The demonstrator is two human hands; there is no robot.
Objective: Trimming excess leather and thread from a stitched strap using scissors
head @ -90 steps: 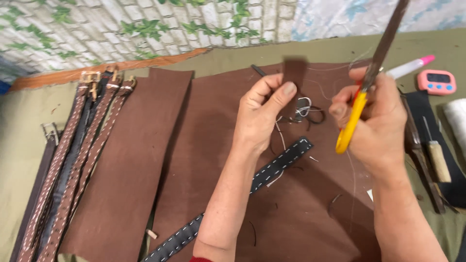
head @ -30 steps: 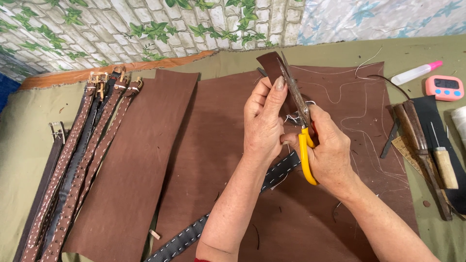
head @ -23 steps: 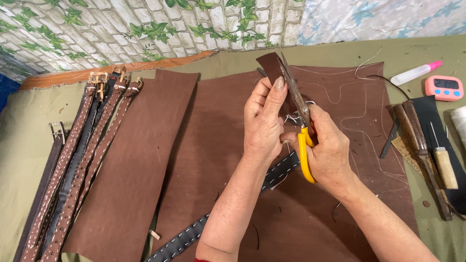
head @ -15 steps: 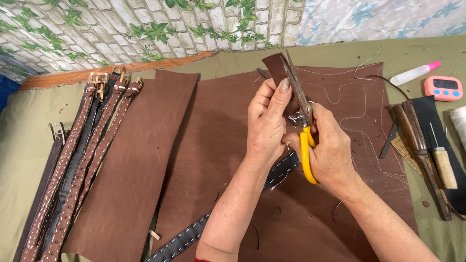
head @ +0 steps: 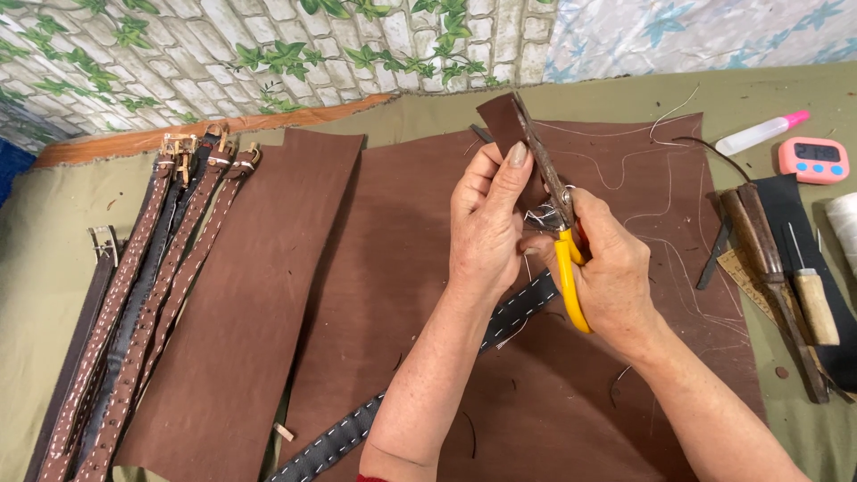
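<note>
My left hand (head: pixel 486 223) pinches a small brown leather piece (head: pixel 501 120), holding it upright above the large brown leather sheet (head: pixel 411 268). My right hand (head: pixel 607 268) grips yellow-handled scissors (head: pixel 558 223), whose blades run up along the right edge of the small piece. A dark stitched strap (head: pixel 518 308) lies on the sheet under both hands and runs toward the lower left.
Several stitched belts with buckles (head: pixel 152 268) lie at the left beside a narrower leather strip (head: pixel 250 295). At the right are a glue bottle (head: pixel 759 134), a pink timer (head: pixel 811 159), awls and tools (head: pixel 803 286) and a white thread spool (head: pixel 844 219).
Three seconds ago the scissors were raised at the right, apart from the piece. Since then my right hand has brought them to the piece's edge; over the last second the blades shifted slightly along it.
</note>
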